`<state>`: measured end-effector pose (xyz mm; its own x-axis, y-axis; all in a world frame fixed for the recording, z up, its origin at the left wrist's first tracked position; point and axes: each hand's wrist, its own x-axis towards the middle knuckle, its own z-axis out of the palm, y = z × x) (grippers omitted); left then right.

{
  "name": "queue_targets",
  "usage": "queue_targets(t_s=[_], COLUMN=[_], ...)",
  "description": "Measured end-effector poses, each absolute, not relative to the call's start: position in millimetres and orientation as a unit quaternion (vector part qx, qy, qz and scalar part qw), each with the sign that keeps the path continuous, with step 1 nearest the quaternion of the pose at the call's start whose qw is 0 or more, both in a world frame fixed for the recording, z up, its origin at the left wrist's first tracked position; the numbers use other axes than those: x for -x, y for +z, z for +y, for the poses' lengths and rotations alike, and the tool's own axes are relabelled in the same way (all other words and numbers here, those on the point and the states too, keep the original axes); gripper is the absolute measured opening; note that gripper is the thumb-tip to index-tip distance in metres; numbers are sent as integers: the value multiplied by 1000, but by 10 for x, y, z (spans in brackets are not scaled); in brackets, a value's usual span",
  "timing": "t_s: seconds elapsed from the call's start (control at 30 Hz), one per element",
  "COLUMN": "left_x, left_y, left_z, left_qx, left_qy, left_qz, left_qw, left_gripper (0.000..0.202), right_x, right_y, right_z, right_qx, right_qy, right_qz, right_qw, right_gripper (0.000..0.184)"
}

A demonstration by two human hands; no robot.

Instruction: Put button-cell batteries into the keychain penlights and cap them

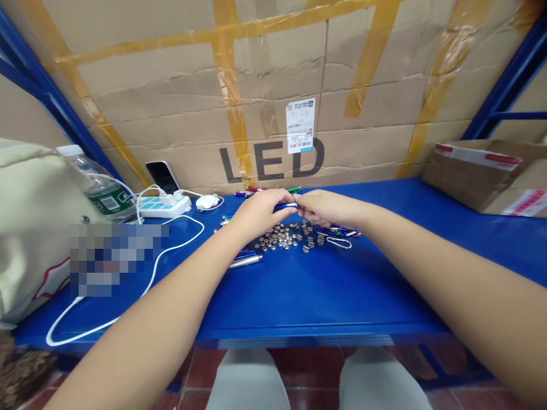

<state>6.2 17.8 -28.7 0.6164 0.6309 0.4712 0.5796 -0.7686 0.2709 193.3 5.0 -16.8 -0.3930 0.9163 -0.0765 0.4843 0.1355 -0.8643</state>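
Observation:
My left hand (262,212) is closed round a slim blue pen-shaped tube (287,205) with a silver end, held nearly level above the table. At the tube's right end, my right hand (317,206) has its fingertips pressed together; what they pinch is hidden. Below both hands lie a heap of small round silver button cells (282,238) and small dark-silver pieces (311,239). A silver carabiner (339,243) rests by a tangle of coloured carabiners (342,231). Near my left wrist is a silver pen-shaped tube (246,261); more coloured tubes (255,189) lie behind the hands.
A large taped cardboard box (179,114) stands behind the blue table (325,296). To the left are a power strip (164,206), a white cable (158,259), a phone (162,175), a bottle (109,199) and a beige bag (38,228). An open carton (474,176) sits right.

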Motion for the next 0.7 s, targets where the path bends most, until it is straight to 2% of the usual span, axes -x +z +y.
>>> queue_targets(t_s=[0.23,0.4,0.57,0.7], left_x=[-102,-133,-100,-100], left_y=[-262,-262,-261,-263], left_z=[180,211,224,230], left_qx=[-894,-907,-916,-914], left_qy=[256,186,207,202], left_qz=[365,375,344,351], left_qw=[-33,-47,10,-14], left_gripper=[18,28,30,28], right_x=[-1845,-1858,-1862,-1832], right_y=[-227,-246,-253,-250], right_z=[99,88,80,87], right_qx=[453,446,426,431], right_qy=[616,606,605,624], right_qz=[-582,-592,-611,-585], right_qw=[277,288,280,286], right_gripper=[32,33,35,32])
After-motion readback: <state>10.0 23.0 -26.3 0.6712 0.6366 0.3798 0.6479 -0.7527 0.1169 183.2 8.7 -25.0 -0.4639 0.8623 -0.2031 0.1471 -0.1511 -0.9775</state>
